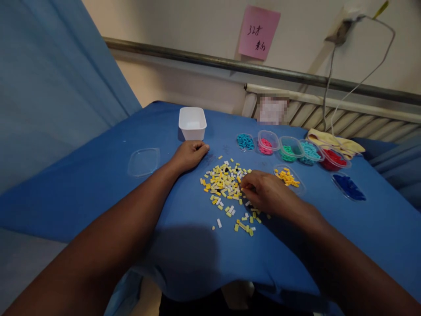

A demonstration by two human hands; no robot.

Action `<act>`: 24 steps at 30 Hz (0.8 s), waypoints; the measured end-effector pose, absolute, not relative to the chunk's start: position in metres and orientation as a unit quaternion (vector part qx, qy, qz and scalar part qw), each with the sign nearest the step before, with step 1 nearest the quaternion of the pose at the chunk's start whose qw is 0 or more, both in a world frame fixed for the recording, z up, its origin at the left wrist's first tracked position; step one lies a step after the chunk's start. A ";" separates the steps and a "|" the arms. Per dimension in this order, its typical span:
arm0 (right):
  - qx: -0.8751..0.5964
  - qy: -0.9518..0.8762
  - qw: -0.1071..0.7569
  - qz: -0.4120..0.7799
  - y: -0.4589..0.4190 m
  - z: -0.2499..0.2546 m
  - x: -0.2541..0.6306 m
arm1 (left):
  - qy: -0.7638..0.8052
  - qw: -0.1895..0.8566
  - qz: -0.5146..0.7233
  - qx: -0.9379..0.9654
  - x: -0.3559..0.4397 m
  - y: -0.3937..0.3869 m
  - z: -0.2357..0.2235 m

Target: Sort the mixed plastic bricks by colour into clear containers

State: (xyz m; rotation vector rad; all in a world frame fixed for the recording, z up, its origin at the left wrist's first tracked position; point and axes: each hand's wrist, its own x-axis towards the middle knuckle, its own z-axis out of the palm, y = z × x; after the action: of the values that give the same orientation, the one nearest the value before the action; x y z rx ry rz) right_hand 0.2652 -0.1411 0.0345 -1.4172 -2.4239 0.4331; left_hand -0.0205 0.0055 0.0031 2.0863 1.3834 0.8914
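Note:
A loose heap of small building bricks (223, 180) in yellow, pale yellow and white, with a few black ones, is spread on the blue cloth. My right hand (266, 189) reaches over the heap's right side, thumb and fingers pinched together with a bit of yellow brick showing at their tips. Left of the heap, my left hand (190, 156) rests on the cloth with its fingers curled in; whatever they may hold is hidden. Just behind that hand stands a white plastic tub (192, 127). Beside my right wrist lies a clear lid with orange-yellow bricks (288, 177).
A clear lid (144, 162) lies at the left. Along the back right sit clear tubs of pink (268, 144), green (291, 149), light-blue (309, 152) and red bricks (334, 159). Teal (245, 142) and dark-blue bricks (348, 186) flank them. A yellow cloth (335, 142) lies near the radiator.

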 end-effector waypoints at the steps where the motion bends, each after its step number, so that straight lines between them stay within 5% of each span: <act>1: -0.498 -0.834 0.178 0.155 -0.142 0.037 0.274 | 0.505 0.241 0.327 0.761 -0.020 0.005 0.003; 4: -0.561 -0.779 0.253 0.121 -0.143 0.045 0.309 | 0.505 0.240 0.329 0.761 -0.020 0.005 0.003; 13: -0.712 -0.687 0.142 0.031 -0.139 0.033 0.379 | 0.507 0.243 0.327 0.760 -0.021 0.008 0.001; 21: -0.629 -0.747 0.209 0.056 -0.136 0.039 0.342 | 0.504 0.250 0.336 0.756 -0.021 0.009 0.000; 24: -0.575 -0.796 0.157 0.100 -0.129 0.040 0.322 | 0.503 0.252 0.335 0.756 -0.022 0.009 0.000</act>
State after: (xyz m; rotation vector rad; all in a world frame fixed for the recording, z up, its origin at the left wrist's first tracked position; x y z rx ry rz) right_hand 0.3216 -0.1289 0.0403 -1.6471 -2.2799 0.2854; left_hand -0.0218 0.0087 0.0002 2.0562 1.3683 0.9114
